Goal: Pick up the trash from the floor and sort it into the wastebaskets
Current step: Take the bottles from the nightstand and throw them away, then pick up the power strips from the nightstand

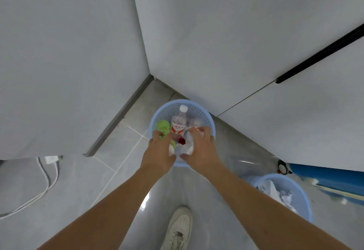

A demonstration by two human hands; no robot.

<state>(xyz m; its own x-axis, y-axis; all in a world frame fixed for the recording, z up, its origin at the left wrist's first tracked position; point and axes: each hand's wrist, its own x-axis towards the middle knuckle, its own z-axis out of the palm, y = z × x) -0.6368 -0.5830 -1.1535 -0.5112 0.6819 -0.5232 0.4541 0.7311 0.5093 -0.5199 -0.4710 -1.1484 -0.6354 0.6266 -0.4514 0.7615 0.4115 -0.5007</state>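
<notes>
Pale blue perforated plastic forms the wastebasket (199, 112) set in the corner, and everything else is placed from it. Inside it a clear bottle with a red label (178, 125) is seen, white cap toward the far rim. Over its near rim, a green-labelled bottle (163, 128) is gripped by the left hand (157, 156), fingers curled around it. Beside it, a crumpled clear bottle (190, 141) is clasped by the right hand (201, 151), fingers wrapped over the top. Such empty bottles are judged light, thin-walled and springy, slippery where smooth; a hold around the waist or neck is judged firmest. To the right of the basket, nearer the person, a second blue basket (303, 196) holding white paper is seen.
</notes>
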